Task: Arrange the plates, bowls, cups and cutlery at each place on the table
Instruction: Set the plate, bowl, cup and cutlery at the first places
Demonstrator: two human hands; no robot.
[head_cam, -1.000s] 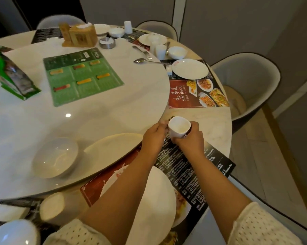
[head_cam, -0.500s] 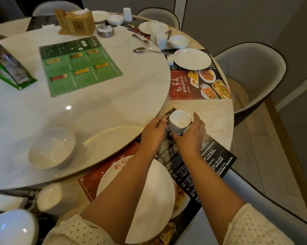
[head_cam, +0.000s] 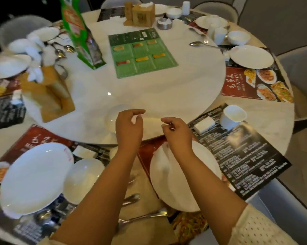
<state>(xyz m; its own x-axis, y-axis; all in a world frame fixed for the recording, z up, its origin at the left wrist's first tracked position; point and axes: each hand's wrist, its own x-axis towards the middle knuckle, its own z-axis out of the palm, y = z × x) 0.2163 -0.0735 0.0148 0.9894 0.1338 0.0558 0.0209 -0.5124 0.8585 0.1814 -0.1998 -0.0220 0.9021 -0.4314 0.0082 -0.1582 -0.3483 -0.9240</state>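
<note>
Head view: shallow white ceramic bowl (head_cam: 113,119) just at eleven o'clock of left hand (head_cam: 129,129); right hand (head_cam: 177,133) farther; both hands' fingers loosely curled, empty.

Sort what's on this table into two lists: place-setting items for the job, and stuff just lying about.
For the job: cup on the black placemat; plate under the right hand; bowl behind the left hand; fork.

Lying about: green menu card; green packet; wooden holder; metal ashtray.
</note>
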